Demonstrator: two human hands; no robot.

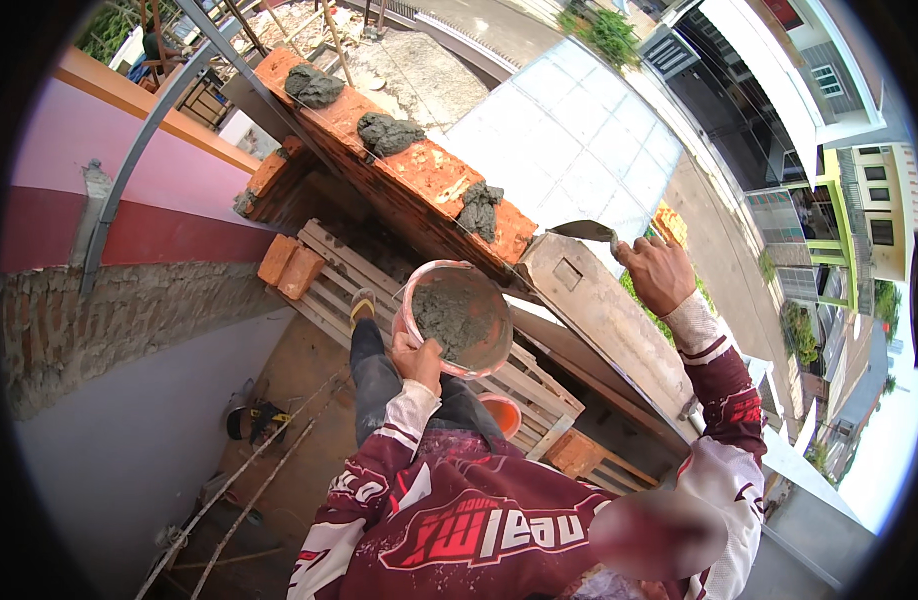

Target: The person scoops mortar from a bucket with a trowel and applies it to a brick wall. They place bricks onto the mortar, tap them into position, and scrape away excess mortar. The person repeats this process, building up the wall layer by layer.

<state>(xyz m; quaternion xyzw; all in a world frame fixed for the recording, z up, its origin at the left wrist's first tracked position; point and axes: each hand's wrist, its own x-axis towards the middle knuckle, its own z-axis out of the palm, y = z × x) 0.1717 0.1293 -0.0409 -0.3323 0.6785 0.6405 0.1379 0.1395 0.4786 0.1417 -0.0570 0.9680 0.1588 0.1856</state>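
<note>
Maroon-and-white long-sleeved jersey point(449, 505) fills the bottom of my view, with both sleeves reaching forward. On the left side, I see the bare left hand point(419, 362) with its fingers closed over the near rim of a round orange-red bucket point(400, 318), which it holds tilted in front of the dark grey trousers point(374, 385). Wet grey mortar point(451, 318) lies inside.

My right hand point(659, 275) is curled in a fist around the handle of a dark metal trowel point(583, 230). I have its blade out over the near end of a row of orange-red bricks point(437, 168), by a long, pale concrete block point(611, 312); whether it touches either, I cannot tell. Three separate lumps of grey mortar point(391, 132) sit spaced along the brick tops, the nearest close to the trowel.

Below the bucket I make out a slatted wooden platform point(532, 392). Two orange bricks point(290, 266) rest at its far left end, another orange-brown brick point(576, 454) lies toward its right end, and a smaller orange bucket point(501, 412) shows partly beside the trousers. Two thin wooden poles point(262, 490) slant across the lower left.
</note>
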